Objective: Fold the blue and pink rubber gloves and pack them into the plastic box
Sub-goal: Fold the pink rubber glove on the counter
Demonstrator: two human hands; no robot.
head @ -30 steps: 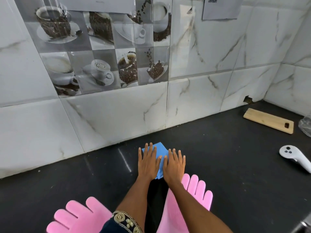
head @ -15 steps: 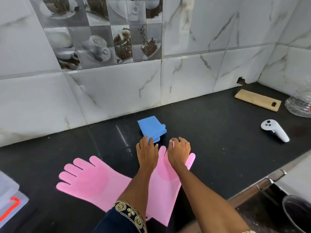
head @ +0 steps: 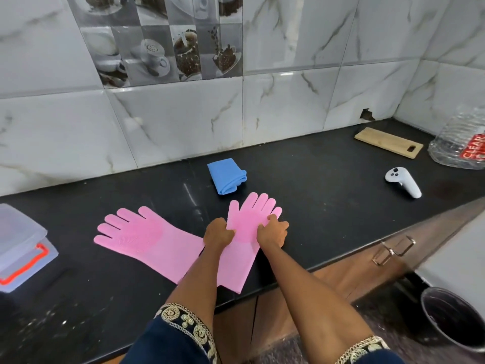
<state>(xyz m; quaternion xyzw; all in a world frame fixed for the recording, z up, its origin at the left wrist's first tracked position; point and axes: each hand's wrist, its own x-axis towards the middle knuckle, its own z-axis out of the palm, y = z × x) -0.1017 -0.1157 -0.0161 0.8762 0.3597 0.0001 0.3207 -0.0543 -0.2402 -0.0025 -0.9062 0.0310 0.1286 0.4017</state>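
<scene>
A folded blue glove (head: 227, 176) lies on the black counter (head: 328, 206) near the wall. Two pink rubber gloves lie flat in front of it. The left pink glove (head: 141, 232) is spread out, fingers pointing left and away. The right pink glove (head: 249, 224) points away from me, its cuff reaching the counter's front edge. My left hand (head: 217, 231) pinches its left side at the palm and my right hand (head: 273, 229) pinches its right side. The clear plastic box (head: 18, 248) with an orange clasp sits at the far left.
A white controller (head: 402, 182) lies to the right on the counter. Behind it are a wooden cutting board (head: 388, 142) and a clear plastic bottle (head: 462, 143). A dark bucket (head: 454, 319) stands on the floor at lower right. Tiled wall backs the counter.
Both hands left the folded blue glove, drew back toward me and closed on the sides of the right pink glove. The view has tilted down and widened.
</scene>
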